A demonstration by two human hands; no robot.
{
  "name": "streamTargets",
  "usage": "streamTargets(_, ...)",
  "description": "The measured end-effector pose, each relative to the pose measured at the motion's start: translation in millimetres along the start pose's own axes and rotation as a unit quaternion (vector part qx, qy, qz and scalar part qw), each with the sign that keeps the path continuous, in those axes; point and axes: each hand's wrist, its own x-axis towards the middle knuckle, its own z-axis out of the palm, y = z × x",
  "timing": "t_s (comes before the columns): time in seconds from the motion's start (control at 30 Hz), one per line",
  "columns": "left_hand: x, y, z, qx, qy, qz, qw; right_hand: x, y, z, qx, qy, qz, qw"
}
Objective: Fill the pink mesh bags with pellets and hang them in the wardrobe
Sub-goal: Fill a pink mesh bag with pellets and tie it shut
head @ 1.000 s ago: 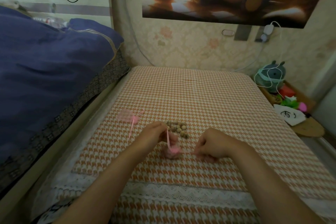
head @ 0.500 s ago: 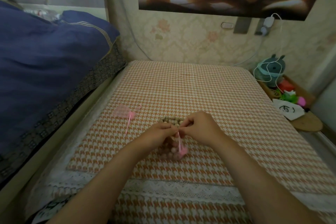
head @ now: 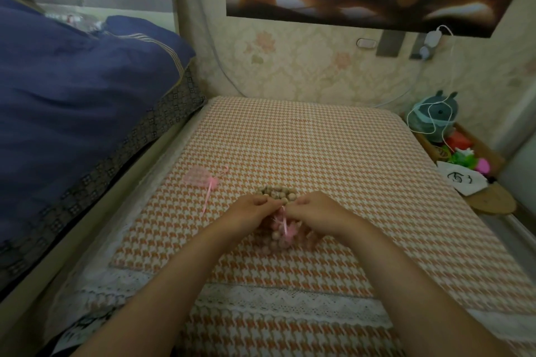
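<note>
Fingertips (head: pixel 274 203) of the left hand (head: pixel 252 211) and right hand (head: pixel 316 211) meet, curled and pinching the pink drawstring (head: pixel 284 222) at the neck of a filled pink mesh bag (head: pixel 282 233) low between the wrists, over the houndstooth cloth (head: pixel 319 148). Loose pellets (head: pixel 278 193) lie just behind the knuckles. An empty pink mesh bag (head: pixel 198 178) lies apart to the left. Bare cloth extends beyond and to the right. The blue quilt (head: pixel 72 90) borders the left edge. A white item (head: pixel 461 180) past the right edge bears dark marks, illegible.

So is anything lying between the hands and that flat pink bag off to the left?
Nothing visible. Only bare checked cloth lies between the left hand and the flat pink bag; the loose pellets sit farther back, off that path.
</note>
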Motion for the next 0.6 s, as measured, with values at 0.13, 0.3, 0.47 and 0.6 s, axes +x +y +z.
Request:
streamTargets(0.13, -3.2, 2.5, 0.1, 0.015, 0.0, 0.012, 1.0, -2.4, 1.2, 6.7, 0.024, -0.012, 0.0, 1.0)
streamTargets(0.3, -11.3, 5.2, -0.8, 0.11, 0.061, 0.044, 0.991, 1.6, 1.5, 13.0, 0.109, -0.009, 0.061, 0.992)
streamTargets(0.47, -33.9, 7.6, -15.3, 0.187, 0.022, 0.056, 0.981, 9.3, -1.0, 19.6, 0.189, 0.005, 0.114, 0.975)
streamTargets(0.6, -40.7, 1.2, -17.7, 0.264, 0.059, 0.087, 0.959, 15.0, -0.5, 26.7, 0.256, -0.011, 0.139, 0.957)
